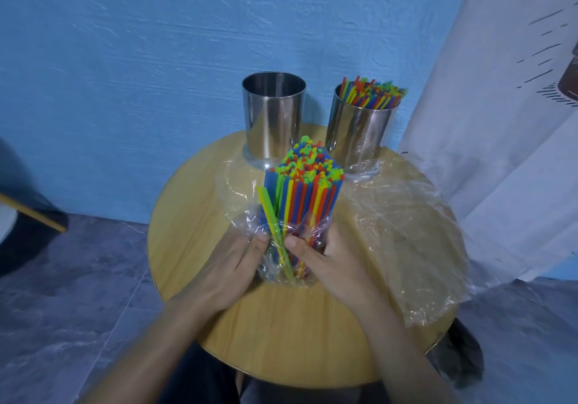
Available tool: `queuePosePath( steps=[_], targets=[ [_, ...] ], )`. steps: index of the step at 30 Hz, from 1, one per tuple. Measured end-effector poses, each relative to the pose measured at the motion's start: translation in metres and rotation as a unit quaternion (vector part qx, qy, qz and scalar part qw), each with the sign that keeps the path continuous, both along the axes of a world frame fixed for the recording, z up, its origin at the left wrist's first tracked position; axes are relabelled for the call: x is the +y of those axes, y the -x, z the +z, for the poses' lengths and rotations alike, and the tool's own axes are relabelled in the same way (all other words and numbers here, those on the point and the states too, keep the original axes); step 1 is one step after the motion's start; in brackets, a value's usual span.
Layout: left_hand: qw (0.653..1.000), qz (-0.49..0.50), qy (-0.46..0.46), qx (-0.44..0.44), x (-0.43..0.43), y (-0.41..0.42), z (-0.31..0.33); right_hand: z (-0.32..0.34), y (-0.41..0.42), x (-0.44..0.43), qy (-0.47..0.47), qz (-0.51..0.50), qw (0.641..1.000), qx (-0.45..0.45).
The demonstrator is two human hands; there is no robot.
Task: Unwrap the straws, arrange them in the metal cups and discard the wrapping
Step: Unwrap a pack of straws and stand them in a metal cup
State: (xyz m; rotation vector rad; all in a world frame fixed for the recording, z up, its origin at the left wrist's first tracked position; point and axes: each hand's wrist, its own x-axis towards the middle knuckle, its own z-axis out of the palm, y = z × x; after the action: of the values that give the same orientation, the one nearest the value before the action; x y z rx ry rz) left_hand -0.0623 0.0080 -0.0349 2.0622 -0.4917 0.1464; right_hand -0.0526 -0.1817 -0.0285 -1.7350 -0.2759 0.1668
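- The left hand (231,266) grasps the lower end of the straw bundle (308,191) from the left, its thumb pressed on the clear wrapping (250,219) bunched there
- The right hand (331,266) grasps the same end from the right, its thumb beside a few loose straws (270,216), green and yellow, slanting out of the bundle
- The bundle stands upright on the round wooden table (281,335), its upper part bare
- A crumpled plastic sheet (406,231) lies over the table's right side
- Behind stand an empty metal cup (273,122) on the left and a second metal cup (359,134) holding coloured straws (372,92)
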Motion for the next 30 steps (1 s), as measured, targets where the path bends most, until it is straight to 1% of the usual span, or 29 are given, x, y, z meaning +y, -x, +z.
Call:
queuePosePath(
  steps=[2,4,8,11,14,18,21,23,27,30],
  targets=[
    [0.999,-0.008,0.035,0.013,-0.006,-0.004,0.001,0.004,-0.001,0.003,-0.003,0.014,1.0,-0.004],
    [0.999,-0.002,0.051,0.012,-0.01,-0.01,0.004,0.01,-0.006,0.004,0.004,0.005,1.0,-0.016],
    [0.997,0.049,0.057,-0.017,-0.022,-0.022,0.004,0.014,-0.022,0.001,0.009,-0.018,0.999,-0.037],
    [0.994,0.092,0.065,0.008,-0.029,-0.026,-0.006,0.007,-0.025,0.001,0.015,-0.035,0.998,-0.046],
    [0.991,0.057,0.119,0.037,-0.033,-0.029,-0.006,0.002,-0.03,0.004,0.026,-0.047,0.997,-0.055],
    [0.982,0.016,0.18,0.056,-0.037,-0.047,0.012,0.013,-0.053,0.005,0.025,-0.072,0.995,-0.058],
    [0.983,0.002,0.169,0.077,-0.035,-0.065,0.009,0.01,-0.069,0.004,0.031,-0.07,0.996,-0.051],
    [0.982,-0.008,0.152,0.11,-0.029,-0.07,-0.001,0.0,-0.072,0.002,0.026,-0.054,0.998,-0.032],
    [0.966,-0.037,0.178,0.185,-0.019,-0.074,-0.011,-0.01,-0.076,0.002,0.009,-0.027,0.999,0.021],
    [0.962,-0.004,0.177,0.207,-0.019,-0.082,-0.001,-0.002,-0.086,0.005,0.024,-0.02,0.999,0.035]
  ],
)
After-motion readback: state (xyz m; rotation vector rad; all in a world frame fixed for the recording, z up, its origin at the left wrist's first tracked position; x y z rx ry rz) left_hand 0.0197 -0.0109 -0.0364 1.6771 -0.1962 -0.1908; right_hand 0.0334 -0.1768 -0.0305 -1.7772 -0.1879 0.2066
